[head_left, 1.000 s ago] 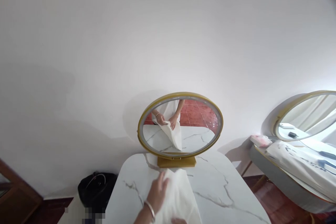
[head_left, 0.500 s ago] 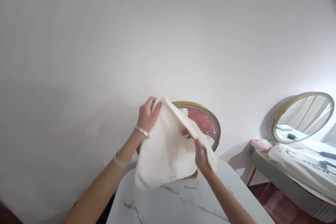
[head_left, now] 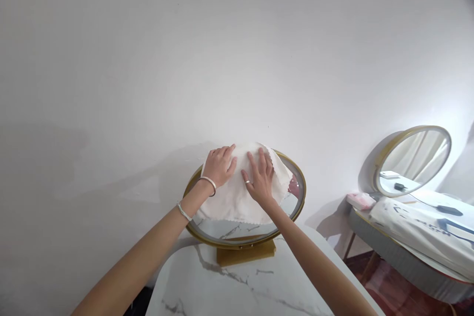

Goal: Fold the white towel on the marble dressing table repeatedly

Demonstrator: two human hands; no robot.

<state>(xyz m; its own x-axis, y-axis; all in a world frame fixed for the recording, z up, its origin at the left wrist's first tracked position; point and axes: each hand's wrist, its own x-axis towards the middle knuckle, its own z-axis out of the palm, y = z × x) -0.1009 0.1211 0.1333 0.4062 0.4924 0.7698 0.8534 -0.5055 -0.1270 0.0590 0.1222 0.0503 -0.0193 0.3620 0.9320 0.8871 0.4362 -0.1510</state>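
A white cloth (head_left: 237,200) is spread over the upper part of a round gold-framed mirror (head_left: 296,197) that stands on a gold base (head_left: 246,253). My left hand (head_left: 219,165) lies on the cloth's upper left, its fingers slightly curled over the top edge. My right hand (head_left: 260,177), with a ring, presses flat on the cloth's middle with its fingers stretched out. Both hands hold the cloth against the glass. The mirror stands at the back of a white marble table (head_left: 237,289) against the white wall.
At the right stands a second table (head_left: 403,259) with another gold-framed mirror (head_left: 413,160), a white bag (head_left: 418,229), a pinkish item (head_left: 360,201) and small dark objects. Red floor tiles show beneath it.
The cloth was lifted from the table, held up in both hands, and now lies pressed flat against the mirror. Both hands moved up and forward onto the glass.
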